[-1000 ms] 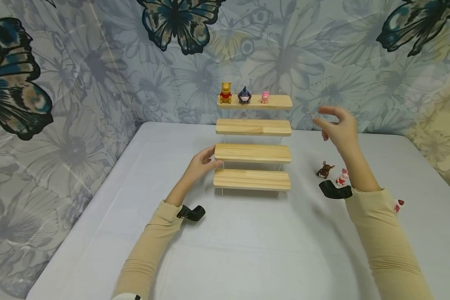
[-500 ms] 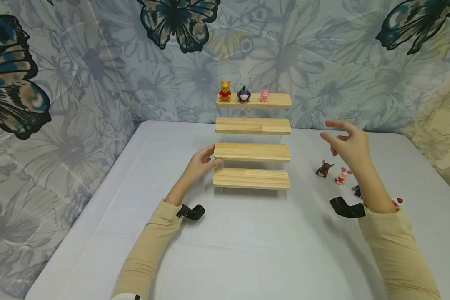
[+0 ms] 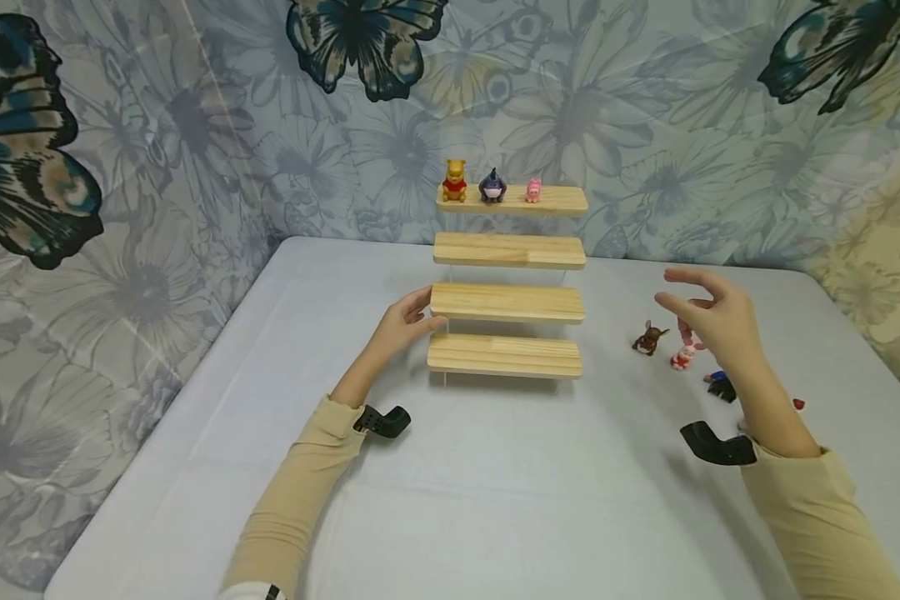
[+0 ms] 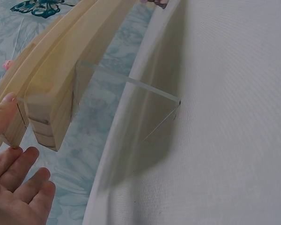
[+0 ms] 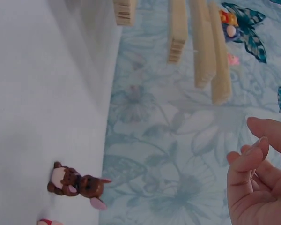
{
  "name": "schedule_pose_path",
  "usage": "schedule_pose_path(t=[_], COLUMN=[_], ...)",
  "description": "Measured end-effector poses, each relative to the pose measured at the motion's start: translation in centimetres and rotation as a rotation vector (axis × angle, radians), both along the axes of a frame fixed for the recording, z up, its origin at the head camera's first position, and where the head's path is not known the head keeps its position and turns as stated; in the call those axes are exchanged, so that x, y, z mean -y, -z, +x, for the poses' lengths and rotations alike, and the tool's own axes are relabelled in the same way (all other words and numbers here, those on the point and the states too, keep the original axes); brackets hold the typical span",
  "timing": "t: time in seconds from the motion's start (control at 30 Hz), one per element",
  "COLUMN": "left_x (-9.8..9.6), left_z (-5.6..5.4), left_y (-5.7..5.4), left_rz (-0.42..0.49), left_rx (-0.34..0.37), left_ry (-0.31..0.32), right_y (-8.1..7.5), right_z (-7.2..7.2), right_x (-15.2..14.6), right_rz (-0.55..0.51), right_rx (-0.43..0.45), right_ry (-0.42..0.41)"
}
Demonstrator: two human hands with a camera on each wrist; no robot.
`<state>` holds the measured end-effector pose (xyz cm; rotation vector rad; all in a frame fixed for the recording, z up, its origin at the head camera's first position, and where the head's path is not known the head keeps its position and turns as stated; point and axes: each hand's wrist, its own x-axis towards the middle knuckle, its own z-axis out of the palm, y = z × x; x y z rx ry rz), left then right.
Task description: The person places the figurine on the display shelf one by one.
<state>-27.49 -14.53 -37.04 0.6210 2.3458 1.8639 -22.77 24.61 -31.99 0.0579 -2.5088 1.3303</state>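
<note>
My left hand holds the left end of a wooden display shelf, with thumb and a finger about one board in the left wrist view. Its other fingers hang loosely below. The shelf has several stepped boards. On the top board stand a yellow bear figurine, a blue-grey donkey figurine and a small pink figurine. Nothing is in my right hand, which hovers with thumb and fingers apart over the figurines at right. Nearest are a brown figurine with big ears and a pink-and-red piglet figurine.
A dark blue figurine lies farther right, close to the right forearm. Another one with a red tip is mostly hidden behind that arm. A white cloth covers the table, and butterfly-printed fabric hangs behind it.
My right hand has moved right and down, away from the shelf and toward the loose figurines. The dark blue figurine has come into view. My left hand stays at the shelf.
</note>
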Motion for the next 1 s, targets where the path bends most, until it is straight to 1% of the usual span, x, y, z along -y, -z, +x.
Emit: schedule_pose_path(t=[0.17,0.3,0.37,0.53,0.57,0.63,0.7,0.87,0.93,1.0], left_x=[-0.3,-0.4,-0.2,0.2,0.3,0.3,0.3,-0.1,-0.3,-0.4], left_z=[0.1,0.0,-0.4,-1.3,-1.4,-1.4,-1.2,-0.1,0.3,0.4], left_y=[-0.1,0.1,0.5,1.9,2.2,2.3,2.3,0.7,0.0,-0.2], left_rz=[-0.012,-0.002,0.006,-0.003,-0.007,-0.009,0.009,0.033,0.022,0.015], left_rx=[0.009,0.015,0.010,0.003,0.008,0.015,0.027,0.034,0.030,0.036], left_ry=[0.007,0.017,0.017,-0.021,-0.027,-0.034,-0.027,0.002,0.005,0.001], right_y=[0.4,0.8,1.2,2.2,2.3,2.5,2.7,3.5,3.8,4.2], right_z=[1.3,2.7,3.4,4.8,5.0,5.5,5.9,7.1,7.5,7.9], right_x=[-1.0,-1.7,-2.0,-2.7,-2.9,-3.2,-3.6,-5.4,-6.1,-6.8], right_rz=[-0.014,-0.017,-0.010,-0.017,-0.019,-0.013,0.001,-0.026,-0.036,-0.035], right_rx=[0.028,0.041,0.067,0.159,0.178,0.208,0.230,0.271,0.293,0.319], right_ry=[0.020,0.014,0.012,-0.001,0.001,0.003,0.016,0.040,0.039,0.031])
